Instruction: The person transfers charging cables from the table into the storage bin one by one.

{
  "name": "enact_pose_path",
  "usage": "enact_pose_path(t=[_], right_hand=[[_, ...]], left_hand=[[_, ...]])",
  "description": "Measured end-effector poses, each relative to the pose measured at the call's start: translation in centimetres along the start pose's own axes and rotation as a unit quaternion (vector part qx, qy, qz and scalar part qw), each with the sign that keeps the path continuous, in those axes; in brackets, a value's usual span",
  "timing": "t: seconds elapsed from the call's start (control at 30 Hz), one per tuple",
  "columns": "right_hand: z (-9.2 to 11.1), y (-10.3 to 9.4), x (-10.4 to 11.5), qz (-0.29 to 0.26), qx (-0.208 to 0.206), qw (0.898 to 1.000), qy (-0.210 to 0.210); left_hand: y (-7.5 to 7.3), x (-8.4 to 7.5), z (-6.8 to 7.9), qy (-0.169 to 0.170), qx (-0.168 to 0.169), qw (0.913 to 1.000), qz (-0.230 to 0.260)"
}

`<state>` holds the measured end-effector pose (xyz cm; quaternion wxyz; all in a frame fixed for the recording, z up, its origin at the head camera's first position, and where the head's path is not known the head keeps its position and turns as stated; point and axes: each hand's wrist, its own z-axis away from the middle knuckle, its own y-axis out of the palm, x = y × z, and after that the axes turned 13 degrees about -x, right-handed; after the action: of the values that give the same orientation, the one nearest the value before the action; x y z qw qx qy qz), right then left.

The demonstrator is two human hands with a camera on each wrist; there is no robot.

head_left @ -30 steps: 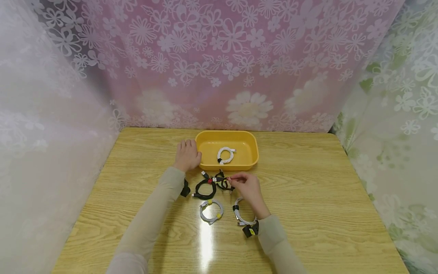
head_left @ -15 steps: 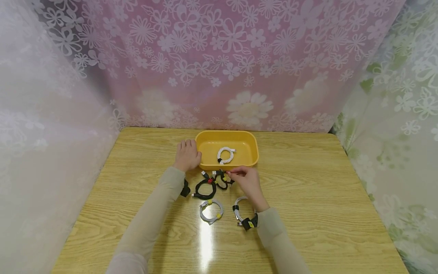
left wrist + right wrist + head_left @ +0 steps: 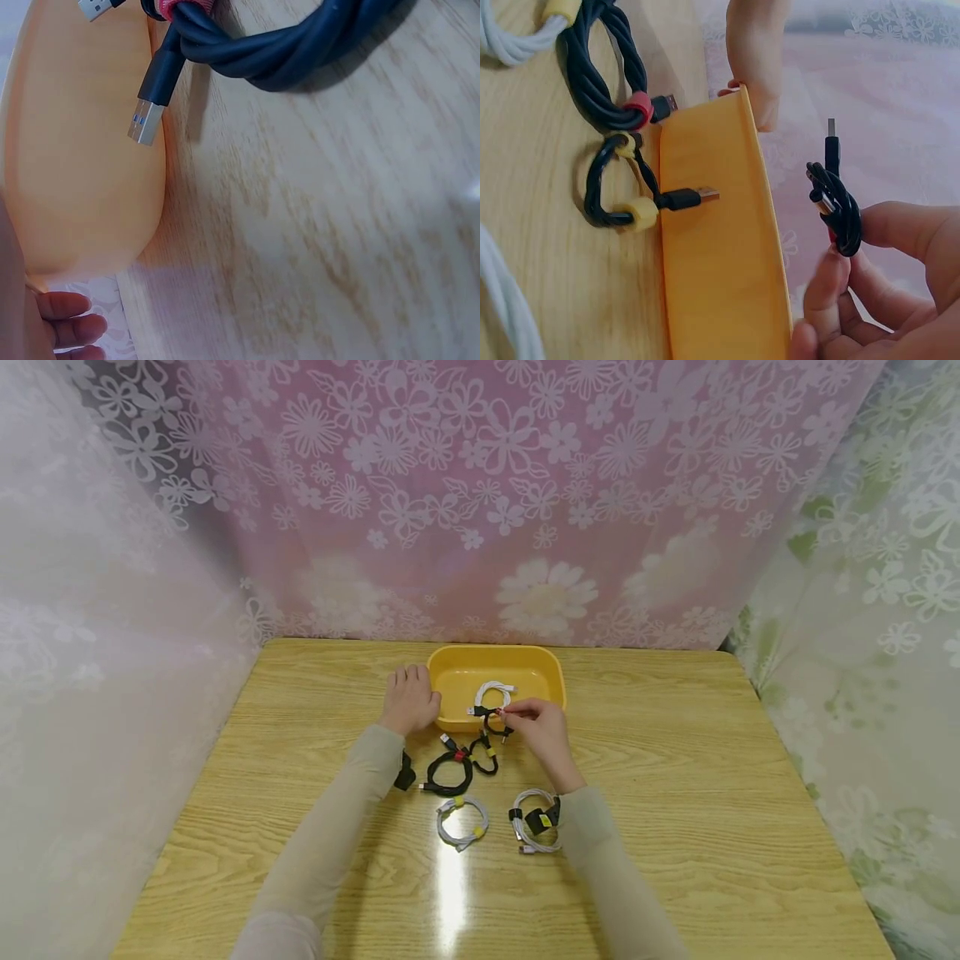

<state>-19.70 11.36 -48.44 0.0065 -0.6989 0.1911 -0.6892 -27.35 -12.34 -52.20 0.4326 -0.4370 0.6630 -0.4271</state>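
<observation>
My left hand [image 3: 408, 700] grips the left end of a yellow plastic bin [image 3: 536, 681], fingertips curled round its outside. Between thumb and fingers, my right hand [image 3: 542, 735] pinches a small coiled black USB cable [image 3: 841, 217] with a red tie. In the head view this cable overlaps the bin's front rim; in the right wrist view it hangs above rim height. Inside the bin lies a coiled white cable [image 3: 492, 684] with a black tie. Just in front of the bin is a small black cable [image 3: 594, 180] with yellow ties, its USB plug pointing at the bin wall.
A larger black cable [image 3: 433, 774] with a red tie lies left of the small one. Nearer me are a grey cable [image 3: 487, 818] with yellow ties and a white cable [image 3: 532, 792] with a black tie. A floral curtain [image 3: 480, 527] hangs behind the wooden table [image 3: 675, 760].
My right hand has moved away from me, carrying the red-tied black cable from beside the other black cables up to the bin's front rim. The left hand has stayed put.
</observation>
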Motion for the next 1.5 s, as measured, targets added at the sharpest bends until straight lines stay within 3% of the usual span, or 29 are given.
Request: enact_pose_path(t=[0.27,0.7,1.0,1.5], right_hand=[[-1.1,0.0,0.5,0.014,0.003,1.0,-0.007],[-4.6,1.1,0.0,0.002,0.008,0.999,0.031],[-6.4,2.5,-0.7,0.015,0.016,0.998,0.059],[-7.3,3.5,-1.5,0.06,0.006,0.995,0.078]], left_hand=[[0.1,0.1,0.0,-0.002,-0.006,1.0,0.002],[-0.1,0.0,0.0,-0.004,0.017,0.9998,0.002],[-0.3,0.0,0.0,-0.003,0.01,0.9999,0.007],[0.3,0.3,0.0,0.0,0.004,1.0,0.006]])
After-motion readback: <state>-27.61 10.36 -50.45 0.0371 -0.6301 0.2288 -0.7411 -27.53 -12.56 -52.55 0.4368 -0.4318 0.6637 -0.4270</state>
